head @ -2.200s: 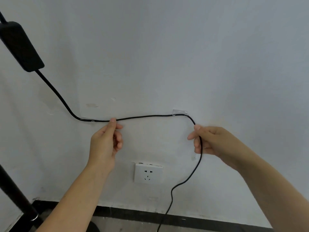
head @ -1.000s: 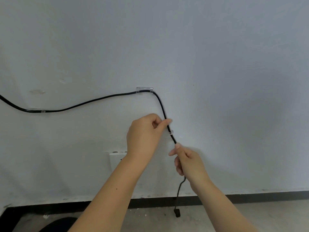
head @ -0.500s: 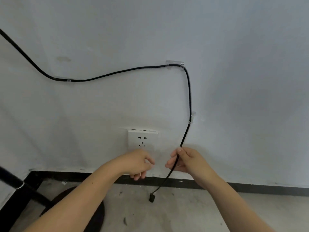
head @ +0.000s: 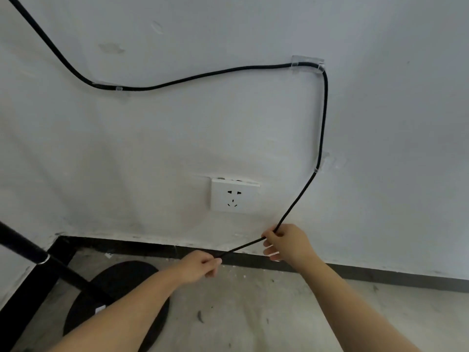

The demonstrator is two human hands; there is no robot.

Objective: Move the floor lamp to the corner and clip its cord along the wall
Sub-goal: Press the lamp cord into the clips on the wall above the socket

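Black cord [head: 323, 118] sits in three clear clips [head: 307, 62] along the wall above the socket [head: 234, 195]; right hand [head: 286, 241] and left hand [head: 200, 266] each pinch its free tail, stretched taut between them, probably to bring the plug end to that socket.

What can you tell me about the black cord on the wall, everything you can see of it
The cord is thin, black and round, seemingly rubber-sheathed. It comes down from the upper left, passes a small clear clip, runs right through a wider clear clip, bends down, passes a third clip, then slants left off the wall. The right hand and the left hand pinch it taut between them, below the white socket. Its plug end is hidden in the left hand.
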